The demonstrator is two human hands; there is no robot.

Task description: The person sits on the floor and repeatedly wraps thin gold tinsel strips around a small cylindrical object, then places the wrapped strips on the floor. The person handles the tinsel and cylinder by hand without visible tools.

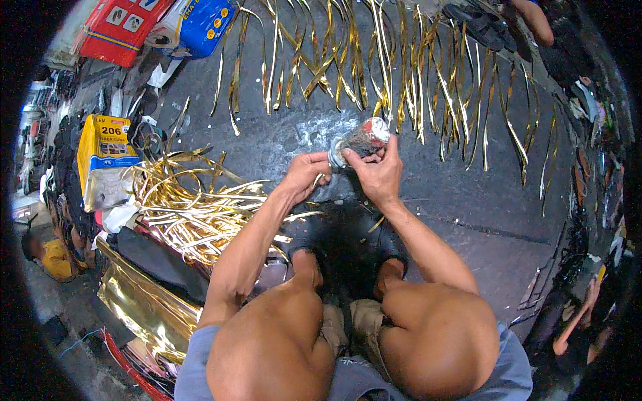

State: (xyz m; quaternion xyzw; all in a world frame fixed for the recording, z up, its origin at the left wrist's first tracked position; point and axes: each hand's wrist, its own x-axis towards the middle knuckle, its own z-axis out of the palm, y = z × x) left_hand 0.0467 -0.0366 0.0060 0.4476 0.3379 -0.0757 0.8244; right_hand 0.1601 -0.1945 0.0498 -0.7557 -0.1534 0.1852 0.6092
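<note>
Above the dark floor, in front of my knees, I hold a small grimy cylindrical container [366,139] in both hands. It is tilted, with a red and white end up to the right and a grey crusted side. My right hand [379,172] wraps round it from the right, thumb on its near side. The fingers of my left hand [306,175] are closed at its lower left end, on a grey ringed part. A pale sliver, perhaps a strip end, shows under the left fingers. Left of my left forearm lies a heap of shiny gold strips [194,214].
More gold strips [358,60] lie spread in a row along the far floor [267,144]. A yellow can [107,160] stands at the left; red [124,30] and blue [200,27] packages stand far left. A gold sheet [144,301] lies near left. Another person's limb [537,23] shows far right.
</note>
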